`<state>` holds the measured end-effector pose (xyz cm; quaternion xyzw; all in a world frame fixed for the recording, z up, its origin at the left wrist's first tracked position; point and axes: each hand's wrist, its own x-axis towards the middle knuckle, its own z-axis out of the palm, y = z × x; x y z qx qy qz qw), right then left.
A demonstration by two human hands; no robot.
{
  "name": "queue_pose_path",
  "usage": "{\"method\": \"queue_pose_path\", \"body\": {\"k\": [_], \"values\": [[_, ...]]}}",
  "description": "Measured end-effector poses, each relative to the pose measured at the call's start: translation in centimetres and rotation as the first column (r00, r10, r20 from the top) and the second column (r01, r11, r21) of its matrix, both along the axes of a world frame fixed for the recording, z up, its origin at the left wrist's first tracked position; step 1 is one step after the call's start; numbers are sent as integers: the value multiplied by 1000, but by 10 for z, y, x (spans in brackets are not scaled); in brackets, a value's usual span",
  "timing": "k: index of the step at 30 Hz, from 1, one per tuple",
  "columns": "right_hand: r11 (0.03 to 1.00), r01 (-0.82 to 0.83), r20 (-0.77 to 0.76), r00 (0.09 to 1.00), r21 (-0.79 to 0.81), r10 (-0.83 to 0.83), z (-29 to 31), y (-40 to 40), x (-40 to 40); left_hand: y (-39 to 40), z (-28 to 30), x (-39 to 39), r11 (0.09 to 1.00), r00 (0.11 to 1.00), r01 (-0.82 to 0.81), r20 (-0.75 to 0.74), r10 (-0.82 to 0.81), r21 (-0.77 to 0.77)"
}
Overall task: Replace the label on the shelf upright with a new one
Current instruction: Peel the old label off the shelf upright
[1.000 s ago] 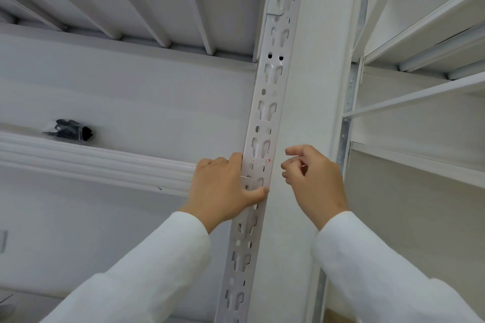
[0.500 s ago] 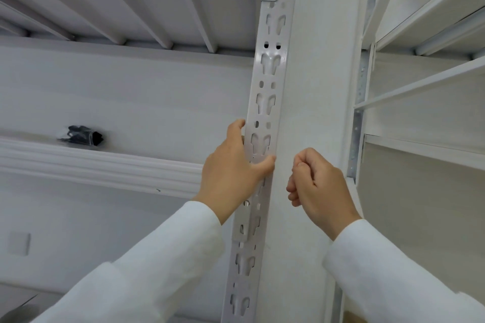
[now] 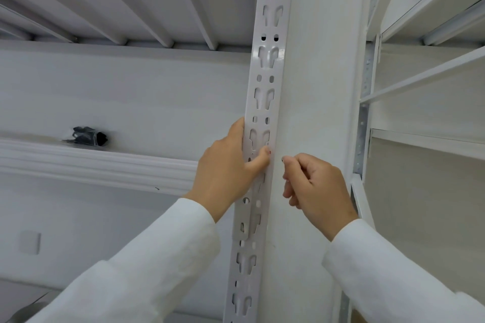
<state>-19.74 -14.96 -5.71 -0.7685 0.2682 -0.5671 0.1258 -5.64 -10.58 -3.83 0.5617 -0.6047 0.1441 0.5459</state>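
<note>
Left hand (image 3: pixel 227 165): wrapped around the slotted face of the shelf upright (image 3: pixel 262 102), fingers behind its left edge, thumb pressed flat across the front; clamped on the post.
Right hand (image 3: pixel 315 186): just right of the upright's corner, fingers curled inward, thumb and forefinger pinched together at the tip; whether anything is between them is too small to tell. It sits near the left thumb without touching it.
Label: no clear label can be made out; only a tiny red spot (image 3: pixel 270 152) shows on the post's edge beside the left thumb tip.
Sleeves: both arms in white sleeves (image 3: pixel 157 257), rising from the bottom of the view.
Upright's look: pale grey metal, punched with paired keyhole slots and small round holes, running top to bottom; a broad plain white side face adjoins it on the right.
In the way: the left hand covers a stretch of slots at mid-height.
Surroundings: ribbed underside of a white shelf (image 3: pixel 131 0) above left; a small dark bundle (image 3: pixel 89 136) lying on the lower shelf beam well to the left; another white rack (image 3: pixel 425 81) to the right.
</note>
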Motion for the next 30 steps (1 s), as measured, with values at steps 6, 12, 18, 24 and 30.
{"method": "queue_pose_path", "body": {"k": [6,12,18,24,30], "values": [[991,-107,104,990,76,98,4,-5,-3,3,6,1,999,1000,-20,-16,21,25],[994,-54,81,996,95,47,2,-4,-4,6,12,0,996,996,-83,10,83,29],[991,-48,96,995,129,36,5,0,3,7,15,-8,987,991,-131,13,131,88],[995,24,33,999,101,-28,7,3,6,8,14,-16,982,985,-171,0,172,78],[989,54,26,998,139,-58,7,2,9,4,6,-21,962,960,-271,76,269,16]]}}
